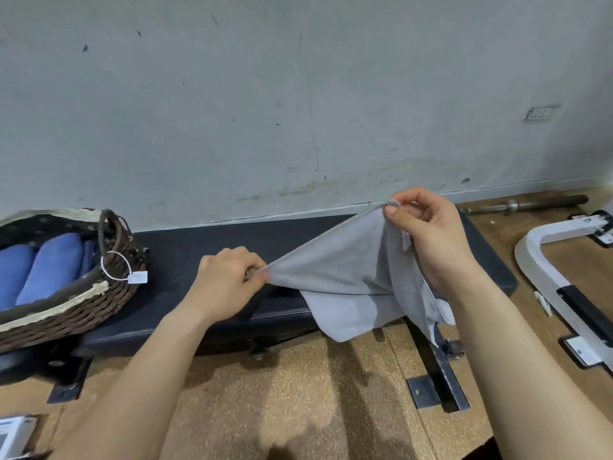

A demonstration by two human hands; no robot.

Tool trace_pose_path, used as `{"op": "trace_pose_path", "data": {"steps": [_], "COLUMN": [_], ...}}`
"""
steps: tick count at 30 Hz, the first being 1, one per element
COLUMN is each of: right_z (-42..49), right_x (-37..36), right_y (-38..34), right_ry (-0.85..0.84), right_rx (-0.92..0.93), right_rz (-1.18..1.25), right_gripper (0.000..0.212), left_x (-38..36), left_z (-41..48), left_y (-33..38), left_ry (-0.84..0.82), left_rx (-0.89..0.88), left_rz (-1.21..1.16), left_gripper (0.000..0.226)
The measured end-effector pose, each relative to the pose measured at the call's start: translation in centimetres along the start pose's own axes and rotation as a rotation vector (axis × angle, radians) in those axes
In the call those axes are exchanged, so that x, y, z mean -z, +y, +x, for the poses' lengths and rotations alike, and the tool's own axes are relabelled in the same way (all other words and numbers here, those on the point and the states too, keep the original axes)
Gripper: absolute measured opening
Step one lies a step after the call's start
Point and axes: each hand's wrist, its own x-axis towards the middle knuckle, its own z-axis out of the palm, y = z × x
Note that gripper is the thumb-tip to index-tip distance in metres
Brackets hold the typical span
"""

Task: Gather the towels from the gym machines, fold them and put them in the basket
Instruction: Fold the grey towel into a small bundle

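A grey towel (345,270) is stretched above the black padded bench (185,260). My left hand (229,277) pinches one corner low near the bench top. Higher up, my right hand (424,240) pinches another corner, and the rest of the cloth hangs over the bench's front edge. At the left end of the bench stands a dark wicker basket (99,300) with a white tag. Rolled blue towels (49,270) lie inside it.
A scuffed grey wall runs behind the bench. A metal barbell bar (530,204) lies on the floor by the wall at right. A white machine frame (547,277) stands on the cork-coloured floor at right. The bench's black steel foot (441,376) sticks out in front.
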Motion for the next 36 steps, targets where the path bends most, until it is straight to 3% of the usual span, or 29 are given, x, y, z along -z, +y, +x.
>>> {"op": "trace_pose_path", "data": {"steps": [5, 9, 11, 15, 20, 24, 27, 31, 36], "right_z": [-1.1, -2.0, -2.4, -1.9, 0.1, 4.1, 8.2, 12.5, 15.0], "right_x": [0.5, 0.4, 0.3, 1.0, 1.2, -0.2, -1.6, -2.9, -3.6], "right_y": [-0.6, -0.4, -0.5, 0.2, 2.8, 4.2, 5.2, 6.5, 6.2], "right_ry": [0.070, -0.100, -0.151, -0.164, -0.056, 0.060, 0.054, 0.001, -0.007], "right_rx": [0.034, 0.068, 0.049, 0.030, 0.002, 0.022, -0.035, -0.144, -0.123], "right_rz": [-0.100, -0.463, -0.449, -0.476, -0.520, -0.673, -0.759, -0.644, -0.521], "right_gripper": [0.012, 0.008, 0.008, 0.008, 0.010, 0.010, 0.015, 0.015, 0.012], "left_x": [3.8, 6.2, 6.9, 6.5, 5.8, 5.2, 5.1, 5.6, 6.5], "left_z": [-3.1, -4.7, -4.9, -4.4, -1.3, 4.1, 7.8, 11.4, 13.5], "left_y": [-1.3, -0.9, -0.9, -1.5, -2.4, -3.4, -4.3, -5.1, -6.2], "left_ry": [0.303, 0.548, 0.600, 0.471, 0.295, 0.221, 0.168, 0.198, 0.281], "left_rx": [0.063, 0.098, 0.119, 0.181, 0.156, 0.150, 0.236, 0.262, 0.221], "left_rz": [-0.453, -0.633, -0.647, -0.575, -0.379, -0.218, -0.078, -0.014, -0.190], "left_gripper": [0.010, 0.013, 0.013, 0.012, 0.010, 0.010, 0.005, 0.002, 0.008]}}
